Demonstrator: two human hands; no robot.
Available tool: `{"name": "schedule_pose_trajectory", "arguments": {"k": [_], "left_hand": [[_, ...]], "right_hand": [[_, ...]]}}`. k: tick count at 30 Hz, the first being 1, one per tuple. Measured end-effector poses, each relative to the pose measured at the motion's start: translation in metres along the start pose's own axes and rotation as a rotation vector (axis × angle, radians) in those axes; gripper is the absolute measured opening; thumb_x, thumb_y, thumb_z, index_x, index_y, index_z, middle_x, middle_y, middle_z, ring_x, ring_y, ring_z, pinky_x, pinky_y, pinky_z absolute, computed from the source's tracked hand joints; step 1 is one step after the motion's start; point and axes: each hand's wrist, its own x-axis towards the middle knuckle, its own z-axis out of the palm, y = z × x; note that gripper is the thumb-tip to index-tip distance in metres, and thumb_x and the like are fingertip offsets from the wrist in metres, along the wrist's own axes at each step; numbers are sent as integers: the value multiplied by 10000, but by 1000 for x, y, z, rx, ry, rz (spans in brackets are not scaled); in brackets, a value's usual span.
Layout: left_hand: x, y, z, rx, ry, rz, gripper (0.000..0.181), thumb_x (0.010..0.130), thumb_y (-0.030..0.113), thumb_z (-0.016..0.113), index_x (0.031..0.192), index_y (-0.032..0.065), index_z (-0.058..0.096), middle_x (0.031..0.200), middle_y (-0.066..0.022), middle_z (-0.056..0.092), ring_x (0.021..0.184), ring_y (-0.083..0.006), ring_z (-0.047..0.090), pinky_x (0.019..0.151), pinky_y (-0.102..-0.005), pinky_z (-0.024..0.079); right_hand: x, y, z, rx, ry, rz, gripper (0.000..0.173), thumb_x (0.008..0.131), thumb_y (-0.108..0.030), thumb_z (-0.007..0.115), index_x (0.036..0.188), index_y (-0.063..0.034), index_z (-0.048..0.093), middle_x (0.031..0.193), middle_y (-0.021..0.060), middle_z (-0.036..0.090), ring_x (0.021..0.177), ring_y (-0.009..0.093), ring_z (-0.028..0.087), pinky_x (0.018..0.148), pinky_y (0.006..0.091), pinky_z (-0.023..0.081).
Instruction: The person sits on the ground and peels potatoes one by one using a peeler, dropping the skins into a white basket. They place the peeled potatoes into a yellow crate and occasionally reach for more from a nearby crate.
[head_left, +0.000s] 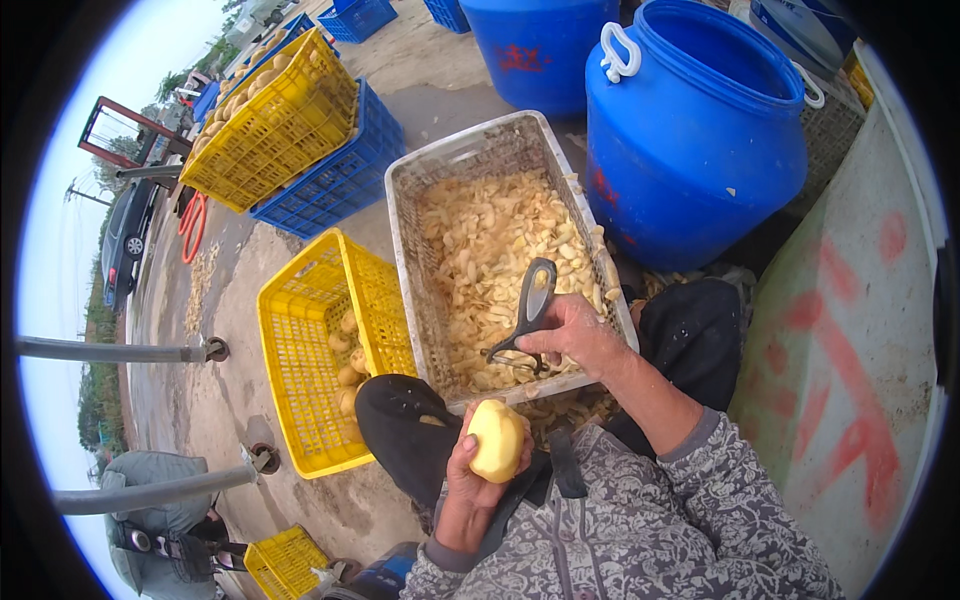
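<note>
A pale, mostly peeled potato (496, 441) rests in my left hand (472, 480), its fingers wrapped around the sides above my lap. My right hand (581, 334) grips a Y-shaped peeler (531, 304) with a dark grey handle. The peeler's blade end points down and to the left, over the near part of a dirty white plastic crate (409, 247). Inside that crate lies a thick layer of potato peelings (487, 255). Peeler and potato are apart. Part of the potato's underside is hidden by my fingers.
A yellow crate (289, 375) with several unpeeled potatoes (349, 375) stands left of the white crate. Blue barrels (690, 150) stand beyond and right. Potatoes fill a yellow crate (277, 112) stacked on a blue crate (337, 165). A pale panel (847, 337) with red marks borders my right.
</note>
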Motion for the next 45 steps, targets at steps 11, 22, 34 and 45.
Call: {"name": "schedule_pose_trajectory", "arguments": {"k": [11,22,34,45], "left_hand": [[4,4,0,-159,-4,-7,760,783,549,607,1310,51,376,1085,-166,526,980,-282,538,759,-399,509],[0,4,15,300,113,112,859,645,630,693,1254,101,398,1046,-132,517,822,-227,536,569,-292,445],[3,1,12,130,81,78,757,686,528,688,1244,98,411,1021,-143,499,788,-237,496,601,-301,431],[8,-5,11,-81,559,113,606,836,571,438,1127,46,520,988,-158,555,772,-262,521,613,-348,417]], "right_hand": [[-24,-15,3,164,-161,98,161,755,-114,723,834,-8,630,699,0,587,574,65,511,508,214,400],[8,-11,-31,-620,41,-111,123,746,-92,711,800,-12,636,633,4,584,505,63,507,447,213,390],[6,1,-21,136,91,34,158,740,-131,728,836,-36,647,702,-1,601,539,54,501,481,210,405],[-44,-14,45,-170,-305,-101,204,742,-107,724,887,6,637,738,34,625,625,67,556,540,203,439]]}}
